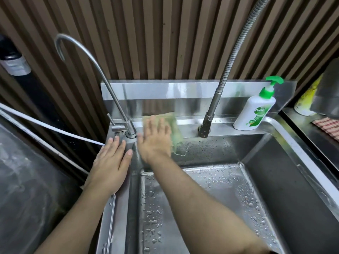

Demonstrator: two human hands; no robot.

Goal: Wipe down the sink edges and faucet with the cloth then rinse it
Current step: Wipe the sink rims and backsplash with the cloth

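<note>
My right hand point(156, 140) lies flat, fingers spread, pressing a green cloth point(177, 132) onto the back ledge of the steel sink point(238, 128), between the two faucets. The cloth's lower edge hangs over the ledge into the basin. My left hand point(111, 160) rests flat on the sink's left rim, fingers apart, just in front of the thin gooseneck faucet point(117, 99) and its small lever. To the right, a second faucet with a flexible metal hose point(213, 105) rises from the ledge. The basin floor is wet with droplets.
A white soap bottle with a green pump point(255, 109) stands on the ledge at the back right. A white hose point(51, 128) runs in from the left. A checked cloth point(328, 128) lies on the right counter. Ribbed brown wall panels stand behind.
</note>
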